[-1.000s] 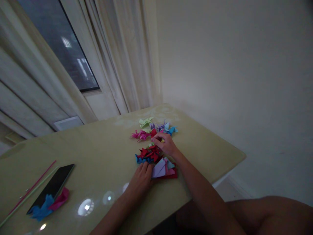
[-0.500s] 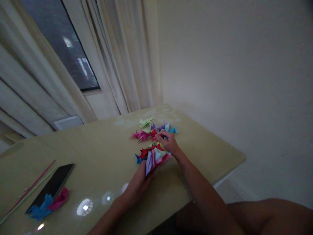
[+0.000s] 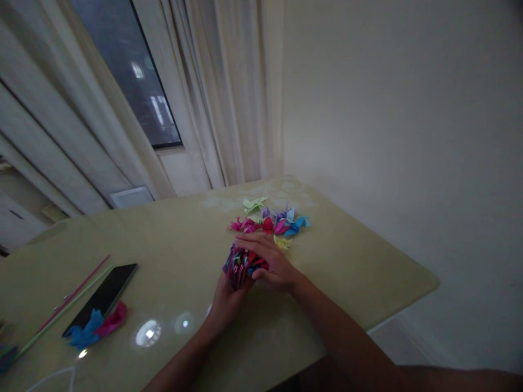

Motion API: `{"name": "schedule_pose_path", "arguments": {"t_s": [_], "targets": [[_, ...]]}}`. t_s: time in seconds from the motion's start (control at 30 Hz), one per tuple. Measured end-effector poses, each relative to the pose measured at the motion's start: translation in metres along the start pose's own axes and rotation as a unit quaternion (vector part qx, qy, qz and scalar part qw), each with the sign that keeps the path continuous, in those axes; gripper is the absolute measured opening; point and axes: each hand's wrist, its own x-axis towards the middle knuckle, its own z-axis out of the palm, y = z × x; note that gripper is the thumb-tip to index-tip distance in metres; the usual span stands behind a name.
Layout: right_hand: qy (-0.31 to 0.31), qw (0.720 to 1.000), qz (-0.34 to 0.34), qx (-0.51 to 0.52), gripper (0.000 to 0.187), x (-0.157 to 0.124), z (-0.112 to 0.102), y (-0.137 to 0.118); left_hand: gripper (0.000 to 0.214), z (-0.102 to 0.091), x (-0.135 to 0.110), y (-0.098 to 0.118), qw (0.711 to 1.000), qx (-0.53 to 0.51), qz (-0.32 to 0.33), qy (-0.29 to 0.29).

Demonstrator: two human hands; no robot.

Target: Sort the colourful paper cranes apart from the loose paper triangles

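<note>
- The left hand (image 3: 229, 294) holds a bundle of colourful folded paper (image 3: 236, 268) from the near side; its fingers are mostly hidden, so one cannot tell how tightly they are pressing.
- The right hand (image 3: 275, 264) is curved over the same bundle, with its long fingers close together along the far side and its thumb on the near side, so the paper lies between them.
- This bundle is above the near middle part of the table (image 3: 351, 267), and it shows red, blue, purple and pink edges.
- Just beyond the right hand there is a yellow paper piece (image 3: 283, 243).
- Farther away lies a group of paper figures: a pale green one (image 3: 254, 204) at the far side, pink ones (image 3: 245, 225) at left, a red one (image 3: 267, 224) in the middle, purple ones (image 3: 280, 215) and a blue one (image 3: 299, 225) at right.
- At the left, a blue paper figure (image 3: 86, 330) and a pink paper piece (image 3: 113, 320) touch a black flat device (image 3: 102, 294).
- Beside this device lie a pink stick (image 3: 83, 285) and a green stick (image 3: 67, 306).
</note>
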Motion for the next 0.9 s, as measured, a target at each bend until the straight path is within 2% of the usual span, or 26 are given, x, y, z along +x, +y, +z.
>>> {"name": "schedule_pose_path", "arguments": {"t_s": [0.07,0.1,0.23,0.33,0.47,0.57,0.7,0.8,0.87,0.9], "targets": [[0.046,0.999,0.009,-0.028,0.079,-0.001,0.001,0.000,0.043,-0.001,0.000,0.002,1.000,0.006,-0.013,0.008],[0.048,0.998,0.003,-0.042,0.080,-0.002,0.001,0.000,0.045,-0.001,0.001,0.004,1.000,0.004,-0.019,0.012],[-0.055,0.994,-0.047,-0.077,0.080,-0.004,0.008,0.003,0.060,-0.001,0.001,0.007,0.998,-0.048,-0.028,0.008],[-0.016,0.996,-0.016,-0.092,0.085,-0.005,0.014,0.003,0.057,-0.001,0.002,0.005,0.998,-0.065,-0.022,0.000],[-0.052,0.992,-0.058,-0.101,0.076,-0.006,0.017,0.004,0.060,-0.002,0.000,-0.003,0.994,-0.091,-0.034,-0.046],[-0.016,0.994,-0.031,-0.107,0.081,-0.007,0.015,0.007,0.055,-0.002,-0.001,-0.008,0.995,-0.063,-0.046,-0.060],[-0.063,0.990,-0.051,-0.112,0.076,-0.007,0.010,0.009,0.050,-0.002,-0.003,-0.011,0.995,-0.047,-0.056,-0.070],[-0.053,0.991,-0.034,-0.121,0.084,-0.007,0.007,0.010,0.042,-0.004,-0.005,-0.009,0.996,0.024,-0.042,-0.079],[-0.054,0.992,-0.032,-0.109,0.085,-0.008,0.003,0.011,0.034,-0.007,-0.007,-0.007,0.984,0.136,-0.034,-0.106],[-0.041,0.994,-0.028,-0.093,0.084,-0.008,0.000,0.011,0.031,-0.009,-0.009,-0.005,0.969,0.205,-0.030,-0.132]]}}
